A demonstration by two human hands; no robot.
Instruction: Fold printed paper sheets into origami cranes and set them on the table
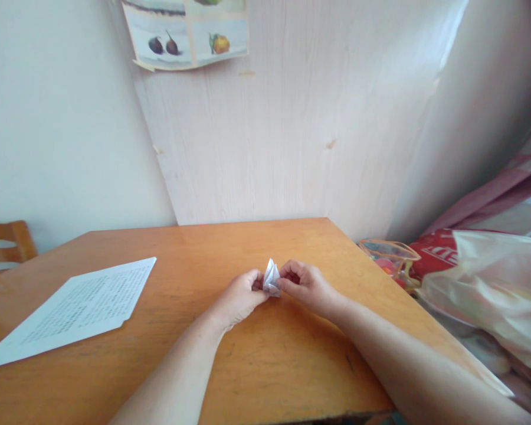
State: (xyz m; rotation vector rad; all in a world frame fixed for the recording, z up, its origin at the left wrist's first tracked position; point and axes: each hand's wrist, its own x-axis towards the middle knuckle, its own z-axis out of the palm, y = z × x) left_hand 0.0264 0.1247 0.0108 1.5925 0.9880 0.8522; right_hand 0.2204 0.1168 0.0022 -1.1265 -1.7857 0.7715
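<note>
A small piece of folded white paper [271,280], with pointed tips at its top, is held upright just above or on the wooden table [212,248]. On its left side, my left hand [245,295] pinches it between thumb and fingers. My right hand [307,284] grips its right edge with thumb and forefinger, the other fingers curled in. The inner folds of the paper are too small to make out.
Printed sheets of paper [92,301] lie on the table's left part. A wooden chair [9,242] stands beyond the left edge. Off the right edge are a whitish plastic bag [491,289], a red bag [433,252] and an orange-rimmed basket [392,251]. A wall panel rises behind.
</note>
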